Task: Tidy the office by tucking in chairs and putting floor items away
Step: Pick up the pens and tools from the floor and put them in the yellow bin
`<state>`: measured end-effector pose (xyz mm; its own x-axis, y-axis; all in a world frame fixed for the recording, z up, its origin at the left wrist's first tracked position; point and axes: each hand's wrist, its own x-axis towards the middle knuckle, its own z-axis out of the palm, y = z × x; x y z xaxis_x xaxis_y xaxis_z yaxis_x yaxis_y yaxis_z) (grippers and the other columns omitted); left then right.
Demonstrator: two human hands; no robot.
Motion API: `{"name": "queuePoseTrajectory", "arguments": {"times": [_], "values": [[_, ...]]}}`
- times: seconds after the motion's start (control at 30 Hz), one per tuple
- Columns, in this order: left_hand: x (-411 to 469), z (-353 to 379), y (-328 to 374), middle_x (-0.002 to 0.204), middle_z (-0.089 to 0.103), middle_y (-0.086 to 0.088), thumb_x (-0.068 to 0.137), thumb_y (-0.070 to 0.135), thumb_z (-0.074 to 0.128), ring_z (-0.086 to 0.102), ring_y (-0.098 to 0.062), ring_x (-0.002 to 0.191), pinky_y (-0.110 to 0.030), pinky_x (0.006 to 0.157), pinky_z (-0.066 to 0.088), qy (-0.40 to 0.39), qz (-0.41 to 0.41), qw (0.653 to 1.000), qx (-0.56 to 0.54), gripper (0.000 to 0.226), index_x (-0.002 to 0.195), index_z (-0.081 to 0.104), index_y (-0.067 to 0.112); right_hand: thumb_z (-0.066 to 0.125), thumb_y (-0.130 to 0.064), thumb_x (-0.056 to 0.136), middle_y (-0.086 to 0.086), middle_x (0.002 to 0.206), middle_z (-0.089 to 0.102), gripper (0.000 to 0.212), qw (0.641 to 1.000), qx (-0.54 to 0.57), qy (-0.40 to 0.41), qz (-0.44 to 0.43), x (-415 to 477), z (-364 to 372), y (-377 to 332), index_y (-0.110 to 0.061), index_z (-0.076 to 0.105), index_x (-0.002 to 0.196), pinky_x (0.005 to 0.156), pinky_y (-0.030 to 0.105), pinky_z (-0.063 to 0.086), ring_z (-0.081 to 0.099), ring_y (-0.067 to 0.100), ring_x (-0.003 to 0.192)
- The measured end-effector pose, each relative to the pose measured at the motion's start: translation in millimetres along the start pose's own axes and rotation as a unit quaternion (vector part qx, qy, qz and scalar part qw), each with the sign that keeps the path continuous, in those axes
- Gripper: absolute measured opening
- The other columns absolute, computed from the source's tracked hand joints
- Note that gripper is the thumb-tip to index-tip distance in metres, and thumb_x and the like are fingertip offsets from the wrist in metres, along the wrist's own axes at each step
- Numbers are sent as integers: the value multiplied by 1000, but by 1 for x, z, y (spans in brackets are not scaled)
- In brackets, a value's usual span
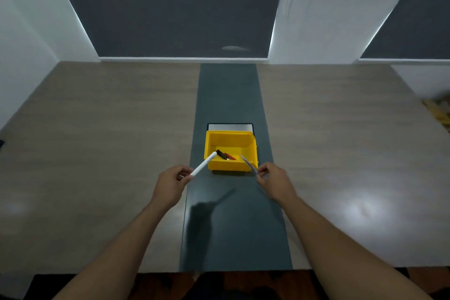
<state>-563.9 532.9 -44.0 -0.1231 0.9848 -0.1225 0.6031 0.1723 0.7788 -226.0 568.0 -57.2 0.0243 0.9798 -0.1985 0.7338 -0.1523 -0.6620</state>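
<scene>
A yellow plastic bin point(230, 137) stands on the dark centre strip point(229, 95) of the wooden table point(109, 129). Inside the bin lie a black pen point(222, 154) and a red pen point(230, 156). My left hand point(171, 184) holds a white marker point(204, 164) whose far tip reaches over the bin's left front corner. My right hand point(274, 181) pinches a thin grey pen point(248, 165) that points over the bin's right front wall.
A white-lined cable hatch point(230, 126) sits just behind the bin. Dark roller blinds point(170, 7) and white wall panels rise beyond the table's far edge. Something yellowish and blurred point(439, 112) shows past the right edge. The table's near edge point(233, 270) is close to me.
</scene>
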Motion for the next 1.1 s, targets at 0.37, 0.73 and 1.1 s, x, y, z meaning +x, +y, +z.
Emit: {"name": "queuePoseTrajectory", "arguments": {"times": [0.37,0.73,1.1], "values": [[106,-5,0,94,68,4,93,18,79,64,-12,82,-25,71,48,-91,51,992,75,8,99,80,24,81,-27,90,1,95,74,16,998,0,33,59,60,16,-16,-22,69,98,65,26,48,67,16,83],[172,38,3,95,59,4,98,18,73,55,-15,91,-27,79,39,-159,91,970,160,17,111,83,16,75,-20,94,4,106,76,14,997,-43,-12,57,134,21,-19,-14,76,106,79,31,52,66,15,92],[208,82,6,117,69,0,107,30,57,53,-22,112,-34,87,47,-200,124,938,256,29,127,78,27,67,-25,100,5,117,77,21,991,-83,-100,44,192,63,-15,-17,77,116,81,30,51,72,26,105]]}}
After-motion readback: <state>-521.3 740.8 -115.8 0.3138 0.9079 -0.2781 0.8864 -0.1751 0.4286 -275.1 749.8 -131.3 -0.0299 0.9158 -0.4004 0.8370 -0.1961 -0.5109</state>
